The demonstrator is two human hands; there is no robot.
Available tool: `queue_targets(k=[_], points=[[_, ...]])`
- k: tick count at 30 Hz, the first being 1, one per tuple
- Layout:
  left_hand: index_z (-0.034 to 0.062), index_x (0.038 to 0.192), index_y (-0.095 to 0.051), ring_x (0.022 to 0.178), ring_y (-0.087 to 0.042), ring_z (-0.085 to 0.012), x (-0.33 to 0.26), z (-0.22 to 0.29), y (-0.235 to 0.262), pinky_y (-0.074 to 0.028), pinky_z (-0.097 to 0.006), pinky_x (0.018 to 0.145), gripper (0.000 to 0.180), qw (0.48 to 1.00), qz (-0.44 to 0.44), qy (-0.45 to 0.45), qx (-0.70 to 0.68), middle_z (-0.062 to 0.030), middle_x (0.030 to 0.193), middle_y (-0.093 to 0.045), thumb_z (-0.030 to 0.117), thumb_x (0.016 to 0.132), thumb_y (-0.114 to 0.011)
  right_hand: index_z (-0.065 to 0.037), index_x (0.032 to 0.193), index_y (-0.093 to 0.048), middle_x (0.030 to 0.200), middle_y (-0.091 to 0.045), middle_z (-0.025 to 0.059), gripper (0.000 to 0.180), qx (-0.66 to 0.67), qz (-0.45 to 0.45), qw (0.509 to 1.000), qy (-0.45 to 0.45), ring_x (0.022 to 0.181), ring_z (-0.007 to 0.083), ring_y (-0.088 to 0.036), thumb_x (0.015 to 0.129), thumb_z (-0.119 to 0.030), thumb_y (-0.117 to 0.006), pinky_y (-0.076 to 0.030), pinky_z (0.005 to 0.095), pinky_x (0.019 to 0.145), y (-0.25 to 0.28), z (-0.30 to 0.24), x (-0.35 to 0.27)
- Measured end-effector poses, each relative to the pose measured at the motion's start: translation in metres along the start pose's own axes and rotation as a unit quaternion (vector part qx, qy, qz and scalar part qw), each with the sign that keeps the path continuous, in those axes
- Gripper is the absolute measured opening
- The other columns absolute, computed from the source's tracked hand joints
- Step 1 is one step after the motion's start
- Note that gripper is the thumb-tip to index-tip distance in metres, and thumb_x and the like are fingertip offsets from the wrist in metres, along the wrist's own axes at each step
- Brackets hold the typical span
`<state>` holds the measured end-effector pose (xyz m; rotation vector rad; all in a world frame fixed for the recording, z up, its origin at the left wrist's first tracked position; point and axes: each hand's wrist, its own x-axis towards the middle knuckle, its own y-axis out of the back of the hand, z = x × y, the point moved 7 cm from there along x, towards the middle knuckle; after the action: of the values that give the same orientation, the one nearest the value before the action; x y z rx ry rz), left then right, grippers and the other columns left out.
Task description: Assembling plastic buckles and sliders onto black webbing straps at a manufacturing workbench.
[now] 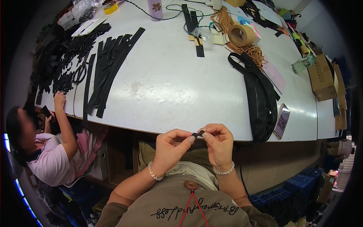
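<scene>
At the table's near edge, my left hand [171, 148] pinches a small black piece [195, 135] between thumb and forefinger. Close beside it my right hand [219, 145] pinches another small black bit [201, 133]. The two bits nearly meet; whether they are one strip or two parts I cannot tell, since the fingertips cover most of them. To the right of my hands lies a black sling bag [261, 102] with its strap looped toward the far side. A phone [282, 121] rests next to the bag.
Long black zipper-like strips [113, 70] and scissors [79, 73] lie on the white table [170, 94] at left. A co-worker [55, 157] sits there, one hand on small black parts [62, 81]. Brown tape [241, 35], orange cord [251, 53] and a bottle [303, 64] are at right.
</scene>
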<state>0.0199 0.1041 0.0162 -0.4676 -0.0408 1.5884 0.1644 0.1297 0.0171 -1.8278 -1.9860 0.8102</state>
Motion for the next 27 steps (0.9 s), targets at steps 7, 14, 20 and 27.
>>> queue_targets(k=[7, 14, 20, 27], points=[[-0.0022, 0.09, -0.065, 0.071, -0.06, -0.0042, -0.001, 0.003, 0.001, -0.05, -0.016, 0.063, 0.009, 1.0, 0.014, -0.009, 0.016, -0.0037, 0.082, -0.066, 0.0, 0.082, -0.067, 0.003, 0.09, -0.058, 0.094, -0.061, 0.0112, 0.016, -0.112, -0.024, 0.989, 0.094, 0.086, 0.0147, -0.061, 0.078, 0.014, -0.06, -0.051, 0.0258, 0.078, -0.01, -0.016, -0.002], [-0.0017, 0.089, -0.065, 0.072, -0.06, -0.0043, -0.002, 0.004, 0.001, -0.051, -0.017, 0.064, 0.008, 0.999, 0.023, -0.015, 0.021, -0.0032, 0.083, -0.066, 0.001, 0.081, -0.067, 0.002, 0.087, -0.056, 0.089, -0.06, 0.0104, 0.018, -0.121, 0.003, 0.989, 0.086, 0.085, 0.019, -0.06, 0.076, 0.016, -0.059, -0.05, 0.029, 0.079, -0.012, -0.014, -0.005], [-0.0012, 0.088, -0.066, 0.073, -0.062, -0.0057, -0.002, 0.004, 0.003, -0.052, -0.019, 0.066, 0.008, 0.998, 0.027, -0.025, 0.042, -0.0038, 0.084, -0.067, 0.001, 0.08, -0.068, 0.003, 0.089, -0.058, 0.092, -0.06, 0.009, 0.016, -0.118, -0.004, 0.99, 0.077, 0.083, 0.0118, -0.058, 0.077, 0.014, -0.06, -0.049, 0.0227, 0.074, -0.011, -0.011, -0.006], [-0.0018, 0.088, -0.065, 0.073, -0.061, -0.0056, -0.003, 0.006, 0.002, -0.052, -0.019, 0.065, 0.008, 0.997, 0.013, -0.031, 0.07, -0.0041, 0.083, -0.067, 0.001, 0.081, -0.067, 0.003, 0.09, -0.058, 0.092, -0.06, 0.0073, 0.016, -0.12, -0.003, 0.992, 0.042, 0.081, 0.0098, -0.057, 0.078, 0.013, -0.06, -0.048, 0.0212, 0.072, -0.007, -0.006, -0.005]])
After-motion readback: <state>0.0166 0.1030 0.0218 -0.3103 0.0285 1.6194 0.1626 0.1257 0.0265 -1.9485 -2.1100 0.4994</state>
